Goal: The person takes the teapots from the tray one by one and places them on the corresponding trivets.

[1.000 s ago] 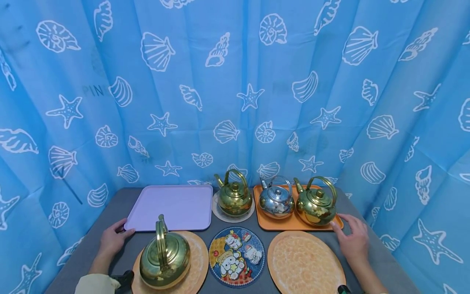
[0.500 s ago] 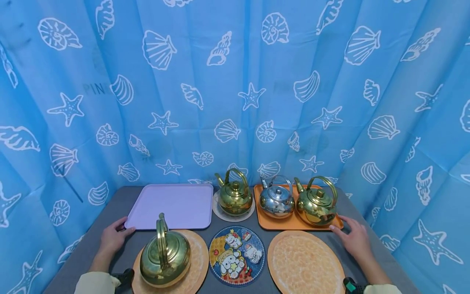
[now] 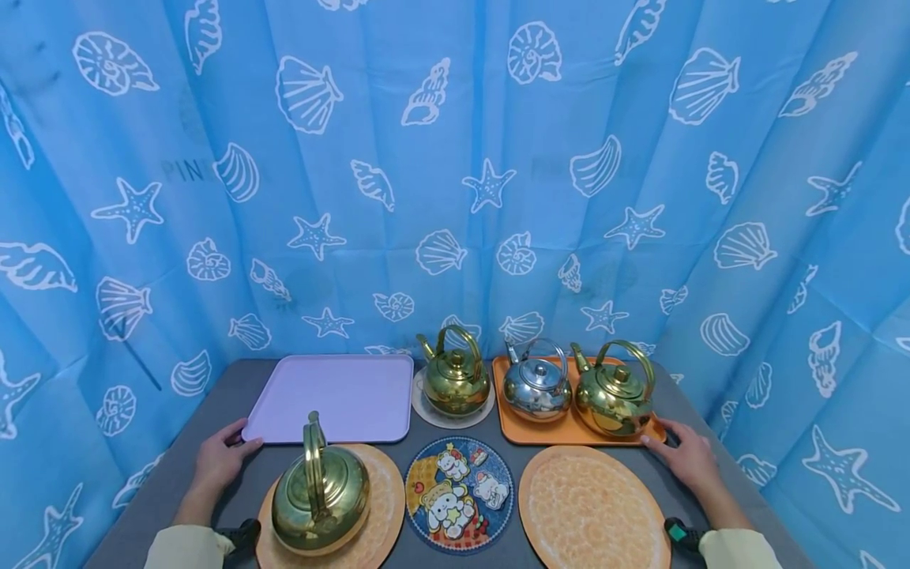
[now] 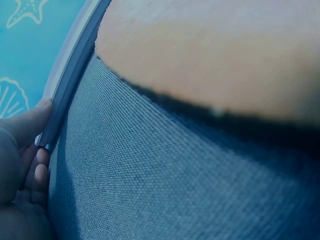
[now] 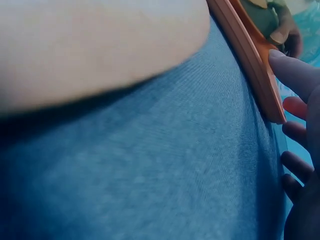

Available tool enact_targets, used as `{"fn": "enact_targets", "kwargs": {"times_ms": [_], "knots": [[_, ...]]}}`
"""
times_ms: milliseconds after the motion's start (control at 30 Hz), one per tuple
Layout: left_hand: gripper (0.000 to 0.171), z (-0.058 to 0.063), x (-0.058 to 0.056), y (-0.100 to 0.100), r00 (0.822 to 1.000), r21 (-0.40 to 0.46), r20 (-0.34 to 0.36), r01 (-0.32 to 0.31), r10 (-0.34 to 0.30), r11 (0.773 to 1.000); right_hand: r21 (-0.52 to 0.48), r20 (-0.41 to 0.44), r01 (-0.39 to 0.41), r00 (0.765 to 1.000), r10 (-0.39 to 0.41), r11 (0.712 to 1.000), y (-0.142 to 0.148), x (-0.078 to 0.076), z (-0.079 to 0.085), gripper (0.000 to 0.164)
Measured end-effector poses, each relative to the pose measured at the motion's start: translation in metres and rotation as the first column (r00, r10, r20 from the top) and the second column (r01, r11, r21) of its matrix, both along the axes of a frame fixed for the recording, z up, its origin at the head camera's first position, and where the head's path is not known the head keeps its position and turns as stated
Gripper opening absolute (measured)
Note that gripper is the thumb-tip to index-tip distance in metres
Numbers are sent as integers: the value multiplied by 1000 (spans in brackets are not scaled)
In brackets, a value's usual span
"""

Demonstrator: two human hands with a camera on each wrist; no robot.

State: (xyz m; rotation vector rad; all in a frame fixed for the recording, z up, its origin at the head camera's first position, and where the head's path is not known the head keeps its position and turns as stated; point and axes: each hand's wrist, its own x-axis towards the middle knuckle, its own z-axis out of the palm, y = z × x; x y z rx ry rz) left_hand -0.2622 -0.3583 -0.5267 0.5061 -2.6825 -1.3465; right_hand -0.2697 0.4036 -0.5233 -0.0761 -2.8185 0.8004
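Note:
At the near left corner of a lavender tray, my left hand pinches the rim. In the left wrist view the thumb lies on the edge, with the other fingers curled below it. My right hand holds the near right corner of an orange tray, its thumb on the rim and the index finger around the outer side. On the orange tray stand a silver kettle and a gold kettle. The lavender tray bears nothing.
Another gold kettle stands on a pale round mat between the trays. A larger gold kettle sits on a tan round placemat at front left. A cartoon mat and a second tan placemat lie in front. A blue curtain hangs behind.
The right forearm has shifted slightly forward, bringing more of its wrist strap and sleeve into view. Both hands stay at their tray corners, and the kettles stand where they were.

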Motion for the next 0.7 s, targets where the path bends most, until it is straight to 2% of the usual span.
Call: {"fn": "enact_targets", "kwargs": {"times_ms": [300,700], "knots": [[67,0,0,1,1000,-4,2,-21,21,1000,-50,117,46,992,-40,998,1,-3,2,78],[66,1,-1,3,1000,-17,-2,-18,18,1000,-21,145,60,988,-56,998,3,-3,4,81]]}}
